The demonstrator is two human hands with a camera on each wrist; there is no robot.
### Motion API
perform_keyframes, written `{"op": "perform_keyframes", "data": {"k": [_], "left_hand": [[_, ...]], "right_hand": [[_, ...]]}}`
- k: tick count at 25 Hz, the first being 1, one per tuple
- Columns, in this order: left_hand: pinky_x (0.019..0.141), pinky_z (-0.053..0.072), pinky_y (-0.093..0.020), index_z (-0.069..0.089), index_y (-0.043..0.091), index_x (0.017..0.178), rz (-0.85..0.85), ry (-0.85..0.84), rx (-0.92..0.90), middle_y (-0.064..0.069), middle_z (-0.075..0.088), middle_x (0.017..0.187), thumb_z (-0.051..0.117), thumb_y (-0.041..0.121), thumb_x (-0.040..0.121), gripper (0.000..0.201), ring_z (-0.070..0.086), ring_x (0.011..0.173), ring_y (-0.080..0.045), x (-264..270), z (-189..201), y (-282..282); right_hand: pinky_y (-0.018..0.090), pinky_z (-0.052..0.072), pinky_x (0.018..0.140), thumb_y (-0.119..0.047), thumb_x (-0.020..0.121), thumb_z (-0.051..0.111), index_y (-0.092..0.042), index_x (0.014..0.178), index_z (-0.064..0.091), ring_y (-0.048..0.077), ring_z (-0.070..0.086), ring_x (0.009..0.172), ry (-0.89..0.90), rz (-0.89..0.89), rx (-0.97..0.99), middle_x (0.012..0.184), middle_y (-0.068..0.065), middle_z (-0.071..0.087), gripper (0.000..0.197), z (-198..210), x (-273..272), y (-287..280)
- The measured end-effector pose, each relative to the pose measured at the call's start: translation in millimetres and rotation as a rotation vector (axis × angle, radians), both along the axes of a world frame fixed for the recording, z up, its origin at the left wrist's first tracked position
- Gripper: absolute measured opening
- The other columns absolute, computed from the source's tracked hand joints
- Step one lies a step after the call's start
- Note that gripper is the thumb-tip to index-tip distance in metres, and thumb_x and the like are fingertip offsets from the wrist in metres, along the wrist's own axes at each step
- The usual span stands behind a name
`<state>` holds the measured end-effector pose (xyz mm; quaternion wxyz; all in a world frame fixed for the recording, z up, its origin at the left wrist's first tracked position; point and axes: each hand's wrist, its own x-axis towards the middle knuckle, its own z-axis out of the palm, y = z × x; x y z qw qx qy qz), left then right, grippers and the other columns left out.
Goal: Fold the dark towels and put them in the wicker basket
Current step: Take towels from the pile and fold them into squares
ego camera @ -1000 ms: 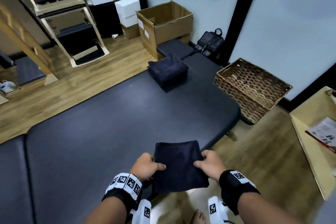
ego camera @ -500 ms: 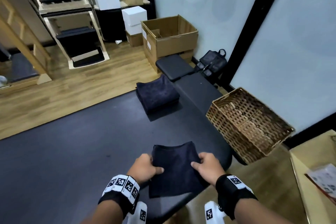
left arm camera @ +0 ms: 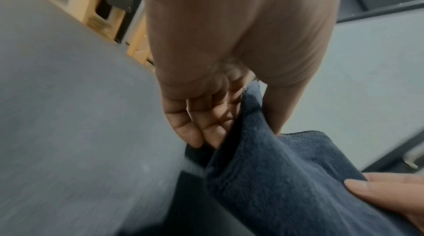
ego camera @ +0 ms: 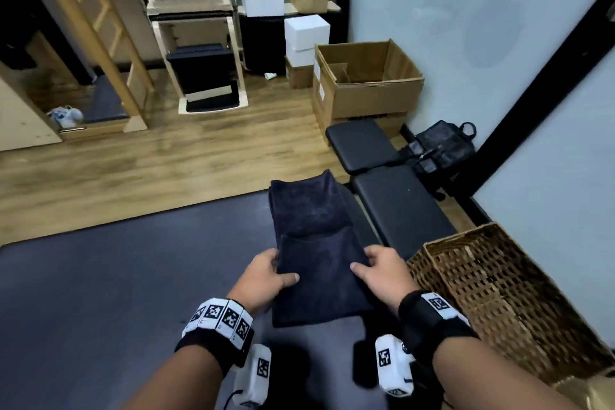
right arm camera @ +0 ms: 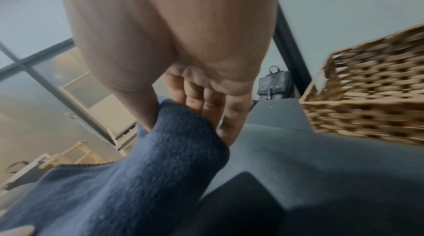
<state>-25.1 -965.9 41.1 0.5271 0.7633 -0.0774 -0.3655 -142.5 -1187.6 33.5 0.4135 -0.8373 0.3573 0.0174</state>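
Observation:
I hold a folded dark towel (ego camera: 319,280) just above the black padded table (ego camera: 116,276). My left hand (ego camera: 266,276) pinches its left edge, thumb on top and fingers underneath, as the left wrist view shows around the towel (left arm camera: 275,176). My right hand (ego camera: 379,271) pinches the right edge the same way on the towel (right arm camera: 160,140). A stack of folded dark towels (ego camera: 306,206) lies just beyond it on the table. The wicker basket (ego camera: 492,289) stands to the right, tilted, with nothing visible inside; it also appears in the right wrist view (right arm camera: 367,85).
A black bench pad (ego camera: 399,203) and headrest pad (ego camera: 359,146) extend beyond the table's far right corner. A black bag (ego camera: 439,146) and an open cardboard box (ego camera: 366,80) sit by the wall. Wooden floor, white boxes and wooden frames lie farther back.
Both hands have carried the folded towel forward over the table towards the towel stack, and the basket now lies close to my right hand. The grip has not changed.

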Motion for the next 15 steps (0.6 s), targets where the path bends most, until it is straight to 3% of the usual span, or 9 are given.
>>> {"op": "perform_keyframes", "data": {"k": [4, 7, 9, 12, 15], "left_hand": [[0.070, 0.061, -0.030, 0.063, 0.008, 0.107, 0.210, -0.072, -0.049, -0.007, 0.075, 0.095, 0.072, 0.000, 0.085, 0.025, 0.074, 0.085, -0.019, 40, 34, -35], [0.082, 0.060, -0.043, 0.066, 0.014, 0.111, 0.407, -0.170, -0.016, -0.007, 0.075, 0.097, 0.076, 0.013, 0.084, 0.029, 0.073, 0.089, -0.025, 73, 38, -60], [0.090, 0.056, -0.041, 0.063, 0.017, 0.115, 0.477, -0.276, 0.185, -0.002, 0.070, 0.100, 0.077, 0.024, 0.082, 0.037, 0.068, 0.097, -0.026, 85, 29, -70], [0.099, 0.048, -0.038, 0.059, 0.023, 0.126, 0.253, -0.487, 0.461, -0.004, 0.060, 0.118, 0.073, 0.029, 0.081, 0.048, 0.058, 0.112, -0.024, 80, 7, -79], [0.103, 0.045, -0.041, 0.064, 0.025, 0.122, -0.083, -0.593, 0.596, -0.004, 0.052, 0.122, 0.066, 0.027, 0.084, 0.038, 0.050, 0.118, -0.027, 69, -16, -82]], "right_hand": [[0.030, 0.051, 0.077, -0.029, 0.081, 0.075, -0.019, 0.093, 0.072, 0.017, 0.068, 0.086, -0.095, 0.104, 0.021, 0.081, -0.008, 0.072, 0.016, 25, 70, -39], [0.026, 0.044, 0.073, -0.029, 0.084, 0.073, -0.020, 0.095, 0.071, 0.018, 0.067, 0.087, -0.124, 0.149, -0.023, 0.082, -0.009, 0.071, 0.015, 36, 117, -65], [0.028, 0.047, 0.082, -0.033, 0.083, 0.074, -0.018, 0.111, 0.069, 0.022, 0.067, 0.102, -0.085, 0.177, -0.078, 0.103, -0.001, 0.074, 0.032, 32, 135, -76], [0.031, 0.044, 0.100, -0.030, 0.083, 0.075, -0.019, 0.137, 0.055, 0.027, 0.057, 0.121, -0.034, 0.253, -0.166, 0.128, 0.007, 0.059, 0.059, 15, 133, -79], [0.029, 0.041, 0.105, -0.024, 0.089, 0.069, -0.022, 0.135, 0.058, 0.023, 0.055, 0.121, -0.077, 0.337, -0.171, 0.128, 0.003, 0.055, 0.048, -6, 121, -75]]}}
